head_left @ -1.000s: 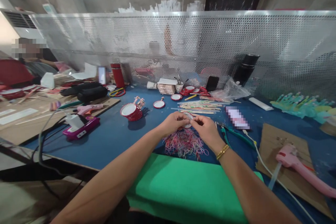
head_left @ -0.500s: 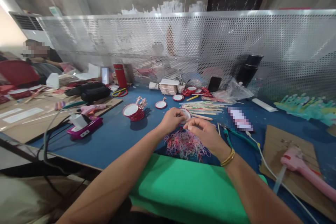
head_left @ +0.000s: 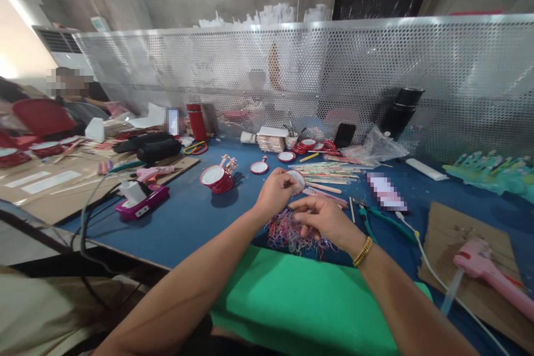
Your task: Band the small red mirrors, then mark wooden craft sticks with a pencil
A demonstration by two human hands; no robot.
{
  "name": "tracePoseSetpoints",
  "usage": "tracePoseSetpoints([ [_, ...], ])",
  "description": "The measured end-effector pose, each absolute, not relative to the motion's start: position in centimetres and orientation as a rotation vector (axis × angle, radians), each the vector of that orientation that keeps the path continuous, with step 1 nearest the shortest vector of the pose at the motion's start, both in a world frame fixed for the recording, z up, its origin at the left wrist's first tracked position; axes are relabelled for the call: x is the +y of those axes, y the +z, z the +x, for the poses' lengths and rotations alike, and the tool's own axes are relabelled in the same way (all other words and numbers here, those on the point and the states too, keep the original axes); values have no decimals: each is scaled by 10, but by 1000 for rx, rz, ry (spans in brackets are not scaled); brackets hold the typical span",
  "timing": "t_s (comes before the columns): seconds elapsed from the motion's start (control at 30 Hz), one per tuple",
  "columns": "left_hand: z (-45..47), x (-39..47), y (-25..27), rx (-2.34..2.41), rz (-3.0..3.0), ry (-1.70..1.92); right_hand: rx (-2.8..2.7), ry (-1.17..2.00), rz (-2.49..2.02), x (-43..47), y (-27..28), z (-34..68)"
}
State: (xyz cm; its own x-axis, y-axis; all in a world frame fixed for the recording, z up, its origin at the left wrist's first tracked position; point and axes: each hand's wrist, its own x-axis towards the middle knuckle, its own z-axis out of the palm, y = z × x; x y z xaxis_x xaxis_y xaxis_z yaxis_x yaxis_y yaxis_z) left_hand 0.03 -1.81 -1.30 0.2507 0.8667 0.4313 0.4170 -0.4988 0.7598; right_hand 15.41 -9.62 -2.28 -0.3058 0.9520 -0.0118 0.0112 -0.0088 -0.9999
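My left hand (head_left: 275, 192) is closed in a pinch on a small round white disc with a red rim (head_left: 298, 179), which looks like a toy banjo body. The fingers cover part of it, and a dark spot shows at the fingertips. My right hand (head_left: 323, 217), with a gold bracelet at the wrist, hovers just to the right and nearer to me. Its fingers are bent but apart, and no object shows between them. Below both hands lies a pile of thin coloured elastic bands (head_left: 292, 233), mostly pink, red and white.
A stack of red-rimmed discs (head_left: 217, 179) stands left of my hands. Thin sticks (head_left: 327, 172) lie behind. Teal-handled pliers (head_left: 392, 223), a phone (head_left: 386, 192) and a pink glue gun (head_left: 479, 261) are rightward. A purple power strip (head_left: 142, 203) sits left; a person (head_left: 77, 92) sits beyond.
My right hand has drawn away from my left hand and dropped toward the elastic bands, its fingers parting. My left hand keeps its pinch on the disc. The view has shifted slightly.
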Motion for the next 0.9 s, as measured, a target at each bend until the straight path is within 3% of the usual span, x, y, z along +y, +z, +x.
tracePoseSetpoints([
  [0.2,2,-19,-10,1040,1987,1121,-1454,1304,-896,-96,-13,164],
  [0.53,6,-25,-4,879,1369,1119,-1556,317,-1123,-77,-18,193],
  [0.9,5,-23,-1,965,1129,917,-1826,98,-1224,-75,-24,187],
])
